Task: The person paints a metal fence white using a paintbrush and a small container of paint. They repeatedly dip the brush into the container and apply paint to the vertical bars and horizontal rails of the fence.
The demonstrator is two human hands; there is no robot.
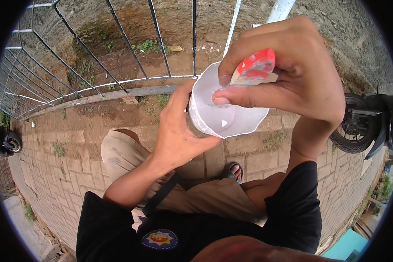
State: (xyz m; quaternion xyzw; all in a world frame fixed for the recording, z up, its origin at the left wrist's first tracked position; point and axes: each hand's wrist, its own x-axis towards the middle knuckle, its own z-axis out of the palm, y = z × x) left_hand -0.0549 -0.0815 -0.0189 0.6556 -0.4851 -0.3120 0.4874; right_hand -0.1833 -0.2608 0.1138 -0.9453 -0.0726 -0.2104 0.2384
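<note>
My left hand (174, 131) is wrapped round the side of a white plastic cup (253, 120) with an uneven, cut-looking rim. White paint seems to coat its inside. Over the cup's mouth, my right hand (303, 70) pinches a paintbrush (256, 65) between thumb and fingers. The brush has a red handle end smeared with white. Its bristles point down into the cup and are mostly hidden by my thumb and fingers.
A metal fence (157, 35) with dark and white bars curves across the far side, above a low kerb (148, 90). Brick paving (74, 170) lies under me. A motorbike wheel (357, 124) stands at the right, another motorbike (6, 140) at the far left.
</note>
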